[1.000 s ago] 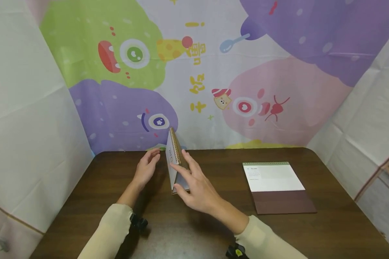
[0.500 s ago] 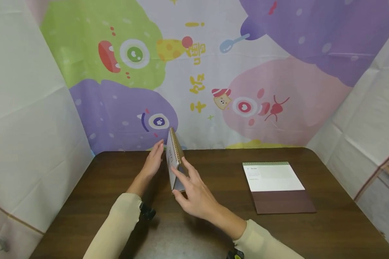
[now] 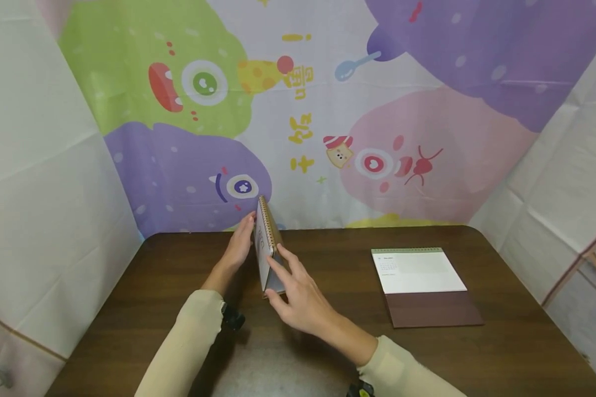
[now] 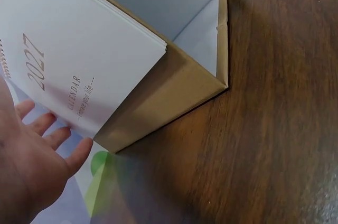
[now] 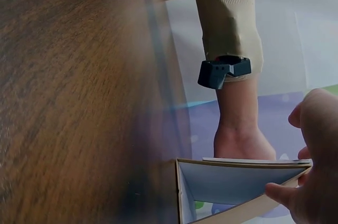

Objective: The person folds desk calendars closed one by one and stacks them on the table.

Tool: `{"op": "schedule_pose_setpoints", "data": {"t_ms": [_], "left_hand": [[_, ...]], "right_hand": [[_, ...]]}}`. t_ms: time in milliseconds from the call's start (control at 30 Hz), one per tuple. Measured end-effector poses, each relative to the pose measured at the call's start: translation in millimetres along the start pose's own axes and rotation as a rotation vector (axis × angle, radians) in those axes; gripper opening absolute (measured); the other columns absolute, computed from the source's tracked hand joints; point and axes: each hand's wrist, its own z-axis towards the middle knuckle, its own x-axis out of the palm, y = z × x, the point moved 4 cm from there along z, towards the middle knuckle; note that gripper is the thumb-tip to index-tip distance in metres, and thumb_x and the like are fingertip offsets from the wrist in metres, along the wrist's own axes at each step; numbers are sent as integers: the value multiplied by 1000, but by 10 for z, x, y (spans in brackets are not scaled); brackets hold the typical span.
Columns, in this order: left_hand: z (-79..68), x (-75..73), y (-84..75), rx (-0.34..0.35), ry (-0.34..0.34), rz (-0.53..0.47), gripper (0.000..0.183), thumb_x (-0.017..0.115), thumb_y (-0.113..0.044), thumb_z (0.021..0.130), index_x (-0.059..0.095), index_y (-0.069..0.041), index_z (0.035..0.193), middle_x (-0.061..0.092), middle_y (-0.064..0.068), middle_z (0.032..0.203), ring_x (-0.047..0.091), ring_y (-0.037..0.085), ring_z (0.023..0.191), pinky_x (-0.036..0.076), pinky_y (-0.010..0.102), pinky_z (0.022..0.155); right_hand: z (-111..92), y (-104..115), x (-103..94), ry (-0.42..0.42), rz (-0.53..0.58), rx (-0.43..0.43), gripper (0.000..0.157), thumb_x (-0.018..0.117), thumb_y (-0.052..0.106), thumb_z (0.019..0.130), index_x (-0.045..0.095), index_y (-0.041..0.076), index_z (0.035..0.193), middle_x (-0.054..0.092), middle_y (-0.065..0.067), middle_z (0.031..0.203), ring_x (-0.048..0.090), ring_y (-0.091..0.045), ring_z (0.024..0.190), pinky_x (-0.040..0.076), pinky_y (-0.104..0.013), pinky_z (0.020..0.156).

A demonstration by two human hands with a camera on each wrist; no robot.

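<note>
An upright desk calendar with a gold spiral ridge stands edge-on at the back left of the table, its white cover marked 2027 in the left wrist view. My left hand is beside the cover, palm facing it, with the fingers extended at the cover's edge. From the near end, my right hand holds the calendar, its fingers on both sides of the ridge. The right wrist view shows a fingertip on the back panel, and the frame's hollow side.
On the right of the dark wooden table lies a second desk calendar, with a white page, green top strip and maroon base. A cartoon-printed cloth hangs right behind the table, with pale cloth walls on both sides.
My left hand has moved right and up, from left of the upright calendar to its cover. My right hand stays at the near end with only a slight shift.
</note>
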Motion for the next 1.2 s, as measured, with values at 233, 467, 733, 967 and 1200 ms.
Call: {"op": "schedule_pose_setpoints", "data": {"t_ms": [233, 467, 733, 967, 1200], "left_hand": [[374, 14, 618, -24, 5, -40, 75, 26, -70, 117, 34, -28, 179, 42, 10, 182, 48, 28, 157, 51, 60, 121], [262, -14, 450, -21, 5, -29, 71, 25, -63, 120, 36, -24, 178, 44, 13, 180, 50, 30, 156, 52, 59, 120], [7, -85, 115, 19, -22, -13, 77, 22, -67, 118, 41, -19, 175, 49, 14, 176, 53, 27, 151, 59, 52, 108], [-116, -128, -35, 35, -25, -34, 77, 27, -66, 118, 46, -14, 172, 48, 23, 173, 49, 39, 155, 58, 64, 109], [-451, -144, -561, -71, -15, -14, 67, 23, -45, 123, 35, -3, 174, 37, 30, 178, 41, 52, 161, 44, 73, 122]], "right_hand": [[2, -13, 3, -15, 11, -7, 64, 73, 14, 106, 53, -7, 163, 39, -32, 175, 57, -47, 154, 59, -60, 117], [-9, -49, -9, -6, 4, -4, 63, 73, 16, 107, 53, -3, 164, 41, -28, 177, 60, -43, 153, 61, -56, 116], [-53, -121, -85, -46, 31, 29, 59, 72, 15, 107, 57, 0, 162, 46, -22, 178, 74, -34, 131, 67, -44, 96], [-76, -212, -153, -98, 53, 51, 54, 71, 14, 106, 62, 2, 159, 51, -19, 176, 76, -31, 109, 53, -22, 71], [-84, -295, -217, -118, 43, 78, 50, 69, 15, 108, 64, 4, 156, 53, -16, 175, 69, -36, 146, 65, -51, 106]]}}
